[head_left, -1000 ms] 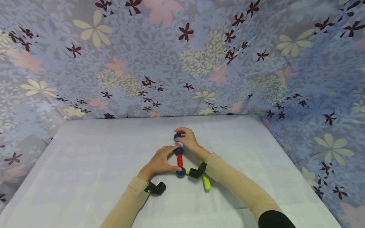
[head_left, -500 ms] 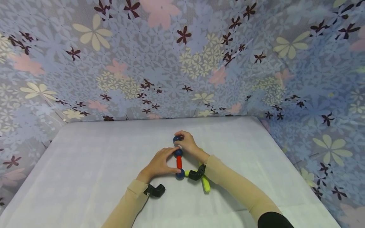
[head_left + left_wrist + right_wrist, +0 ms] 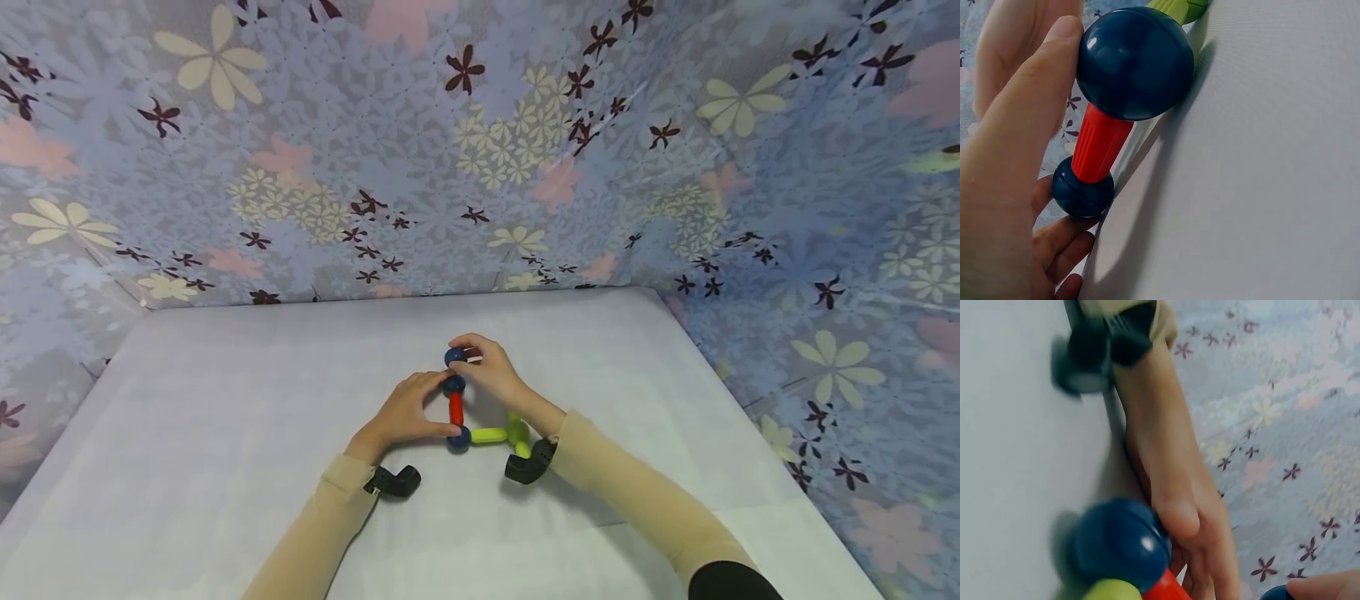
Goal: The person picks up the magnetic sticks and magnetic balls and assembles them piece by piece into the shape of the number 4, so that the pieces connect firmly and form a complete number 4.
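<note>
In the head view, my left hand (image 3: pixel 408 410) spans a ball-and-rod building piece, thumb against its near blue ball (image 3: pixel 458 440) and fingertips at the middle blue ball (image 3: pixel 453 385). A ridged red rod (image 3: pixel 1100 144) joins those two balls. My right hand (image 3: pixel 491 371) pinches a third, far blue ball (image 3: pixel 454 357) just beyond the middle one. Something white shows between the right fingers. Whether the far and middle balls are joined is hidden by the right thumb. A yellow-green rod (image 3: pixel 489 435) runs right from the near ball to a green ball (image 3: pixel 517 431).
More yellow-green rod sections stick out from the green ball, partly behind the right wrist's black camera (image 3: pixel 530 462). Everything lies on a white-covered table (image 3: pixel 247 417). Flowered cloth (image 3: pixel 420 167) rises behind and along the right side.
The far blue ball has come closer to the middle one, and the white bit between them no longer shows there. The right wrist has shifted, uncovering the green ball. The head view has shifted slightly.
</note>
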`<act>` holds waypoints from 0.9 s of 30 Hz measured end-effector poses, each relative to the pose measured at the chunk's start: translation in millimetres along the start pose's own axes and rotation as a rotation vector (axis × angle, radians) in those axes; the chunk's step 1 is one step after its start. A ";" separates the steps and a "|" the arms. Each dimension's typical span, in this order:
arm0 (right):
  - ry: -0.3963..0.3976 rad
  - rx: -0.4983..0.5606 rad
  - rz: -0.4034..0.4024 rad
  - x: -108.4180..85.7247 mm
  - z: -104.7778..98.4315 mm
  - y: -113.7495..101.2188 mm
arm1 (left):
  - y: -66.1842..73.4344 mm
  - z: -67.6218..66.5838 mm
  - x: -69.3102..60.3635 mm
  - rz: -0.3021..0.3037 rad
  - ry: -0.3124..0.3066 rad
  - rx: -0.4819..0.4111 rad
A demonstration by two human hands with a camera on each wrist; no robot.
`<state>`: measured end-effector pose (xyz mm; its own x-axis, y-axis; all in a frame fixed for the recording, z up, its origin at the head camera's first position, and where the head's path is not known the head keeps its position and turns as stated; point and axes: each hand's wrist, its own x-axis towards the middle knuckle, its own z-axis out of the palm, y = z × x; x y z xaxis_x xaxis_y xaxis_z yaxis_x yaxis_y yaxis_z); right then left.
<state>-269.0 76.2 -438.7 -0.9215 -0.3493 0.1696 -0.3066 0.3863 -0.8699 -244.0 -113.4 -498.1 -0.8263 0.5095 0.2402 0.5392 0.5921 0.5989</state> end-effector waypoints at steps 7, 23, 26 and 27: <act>0.065 0.068 0.046 -39.8 2.9 -6.0 | -0.2 5.6 -8.6 -0.038 -0.015 -0.037; 0.180 0.112 -0.060 -125.2 -19.2 -0.3 | 5.6 1.7 -2.2 -0.042 -0.039 -0.011; 0.197 0.116 -0.115 -138.6 -21.6 2.3 | 5.4 -1.4 -0.6 -0.042 -0.047 -0.003; 0.202 0.114 -0.129 -142.7 -22.5 3.4 | 5.1 -2.4 -0.1 -0.042 -0.045 -0.003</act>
<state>-144.0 146.6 -455.5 -0.9091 -0.2073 0.3613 -0.4060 0.2474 -0.8797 -241.5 -111.9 -493.2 -0.8400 0.5119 0.1797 0.5035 0.6121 0.6097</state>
